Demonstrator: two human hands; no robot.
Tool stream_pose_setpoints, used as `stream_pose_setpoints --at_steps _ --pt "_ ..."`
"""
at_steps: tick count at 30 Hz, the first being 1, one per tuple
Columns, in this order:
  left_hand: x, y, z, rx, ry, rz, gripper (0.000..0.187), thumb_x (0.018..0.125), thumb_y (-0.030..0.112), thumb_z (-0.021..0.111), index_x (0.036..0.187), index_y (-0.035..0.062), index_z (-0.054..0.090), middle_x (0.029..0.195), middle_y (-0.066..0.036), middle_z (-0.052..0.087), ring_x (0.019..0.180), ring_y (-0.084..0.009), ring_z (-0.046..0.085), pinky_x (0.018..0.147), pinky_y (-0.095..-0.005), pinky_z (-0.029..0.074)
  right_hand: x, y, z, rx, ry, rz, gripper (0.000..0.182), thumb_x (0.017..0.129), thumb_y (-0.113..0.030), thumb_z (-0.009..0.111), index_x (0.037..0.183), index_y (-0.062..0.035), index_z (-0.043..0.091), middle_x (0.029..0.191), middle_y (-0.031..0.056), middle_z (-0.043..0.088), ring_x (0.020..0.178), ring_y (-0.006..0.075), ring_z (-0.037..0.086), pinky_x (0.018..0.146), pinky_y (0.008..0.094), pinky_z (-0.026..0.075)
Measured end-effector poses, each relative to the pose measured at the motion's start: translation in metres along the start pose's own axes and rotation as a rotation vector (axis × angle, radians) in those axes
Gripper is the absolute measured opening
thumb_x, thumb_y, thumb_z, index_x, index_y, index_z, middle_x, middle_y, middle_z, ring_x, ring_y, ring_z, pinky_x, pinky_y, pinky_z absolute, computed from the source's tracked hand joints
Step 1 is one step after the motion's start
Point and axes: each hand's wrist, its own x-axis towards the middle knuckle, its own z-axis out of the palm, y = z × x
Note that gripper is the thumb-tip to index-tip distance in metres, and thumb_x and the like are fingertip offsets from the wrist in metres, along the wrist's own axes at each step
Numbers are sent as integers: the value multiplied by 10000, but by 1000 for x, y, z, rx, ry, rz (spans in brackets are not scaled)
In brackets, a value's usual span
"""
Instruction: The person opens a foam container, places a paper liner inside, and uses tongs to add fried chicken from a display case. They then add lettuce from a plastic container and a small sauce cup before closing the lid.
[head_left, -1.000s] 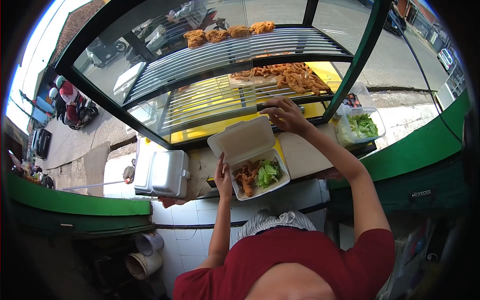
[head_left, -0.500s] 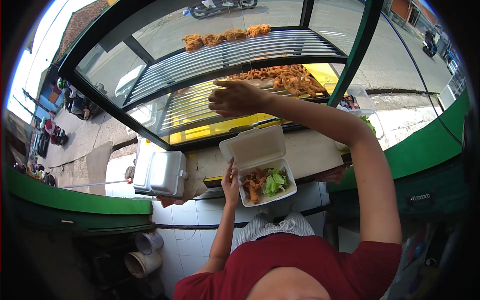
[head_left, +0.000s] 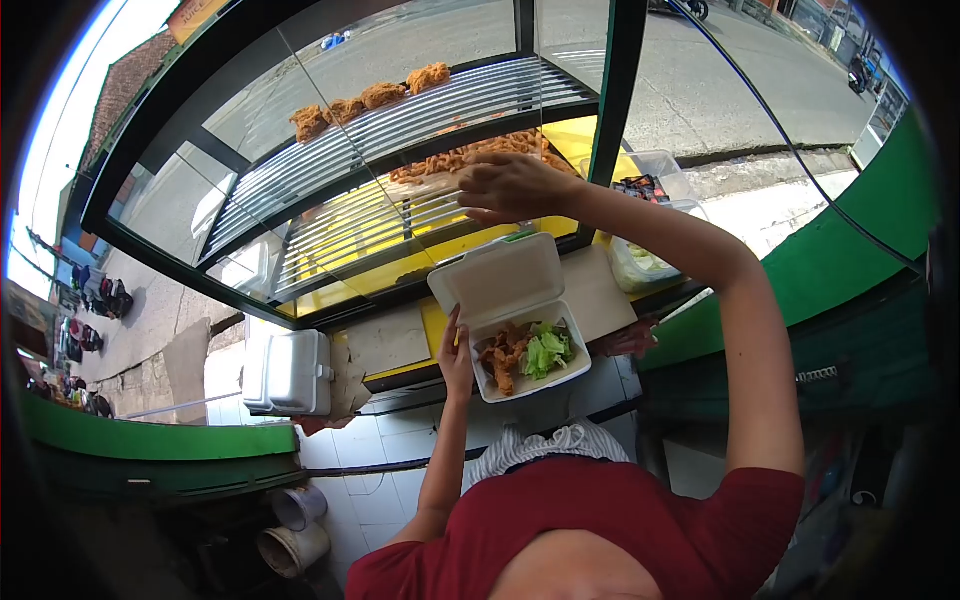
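Note:
My left hand (head_left: pixel 456 362) grips the left edge of an open white foam takeout box (head_left: pixel 497 283), its lid tilted back. Inside the box lie fried chicken pieces (head_left: pixel 503 357) and green lettuce (head_left: pixel 548 351). My right hand (head_left: pixel 508 187) is raised at the glass front of a display case (head_left: pixel 340 165), empty, with its fingers apart and partly bent. Whether its fingertips touch the glass is hard to tell. Behind that hand, a pile of fried pieces (head_left: pixel 440 165) lies on the lower rack. Several larger fried chicken pieces (head_left: pixel 383 95) sit on the top rack.
Closed foam boxes (head_left: pixel 292 372) are stacked at the counter's left end. On the right stand a plastic tub with lettuce (head_left: pixel 640 265) and a clear container with dark packets (head_left: pixel 642 188). Green counter walls (head_left: pixel 165 428) flank me; buckets (head_left: pixel 292 548) sit below left.
My right hand has moved right along the case front, and glass edges show in different places. The view has turned right. My left hand still holds the box.

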Motion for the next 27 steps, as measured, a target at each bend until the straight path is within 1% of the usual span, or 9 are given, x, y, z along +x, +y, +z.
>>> stream_pose_setpoints --at_steps 5,8,10,11,17,19,22,23,27 --pt "6 8 35 -19 -45 -30 369 975 76 466 1336 -1 469 1374 -85 494 1223 -126 463 988 -242 357 -34 14 -16 10 15 37 186 892 -297 545 839 -119 558 873 -2 546 955 142 529 945 293 437" --pt "11 6 50 -17 -58 -11 373 975 76 466 1341 4 466 1368 -83 500 1215 -120 465 981 -241 361 -49 19 -24 13 5 51 170 886 -285 552 849 -120 560 873 -4 544 957 146 527 938 296 442" --pt "12 6 60 -17 -56 33 391 965 63 478 1353 15 457 1348 -82 509 1164 -113 485 964 -233 364 -58 23 -27 5 18 48 163 884 -281 555 852 -121 559 879 -5 543 960 149 525 932 299 445" --pt "13 5 64 -15 -55 55 401 961 56 484 1358 20 453 1337 -81 514 1138 -109 495 956 -229 366 -62 25 -28 6 16 47 162 883 -280 555 856 -121 559 886 -4 543 969 151 524 941 299 443" --pt "13 1 77 -9 -69 -49 392 964 66 486 1353 24 463 1320 -77 529 1126 -103 492 964 -234 356 -82 31 -38 51 9 27 168 882 -285 570 913 -120 575 948 6 550 1037 157 524 1020 327 408" --pt "12 0 82 6 -54 16 387 965 71 488 1349 24 468 1307 -68 540 1102 -93 498 950 -230 361 -89 32 -44 113 19 30 173 884 -287 576 948 -126 584 969 12 553 1058 163 528 1045 345 391" --pt "11 -4 88 -1 -36 24 381 967 79 489 1343 20 473 1296 -59 550 1082 -86 505 941 -226 362 -128 39 -51 137 84 175 183 889 -297 579 993 -148 594 993 24 553 1064 174 536 1044 375 391" --pt "9 -6 89 -8 -29 10 379 968 82 490 1342 18 475 1294 -57 552 1078 -85 508 940 -225 362 -146 40 -57 153 63 296 173 889 -288 586 1003 -159 607 969 30 567 1002 197 569 971 384 432" --pt "7 -11 95 3 -19 -96 372 969 90 491 1334 19 483 1301 -67 548 1122 -99 503 962 -234 356 -219 38 -52 225 -9 633 176 874 -264 610 983 -126 614 947 57 595 909 230 595 858 377 456"
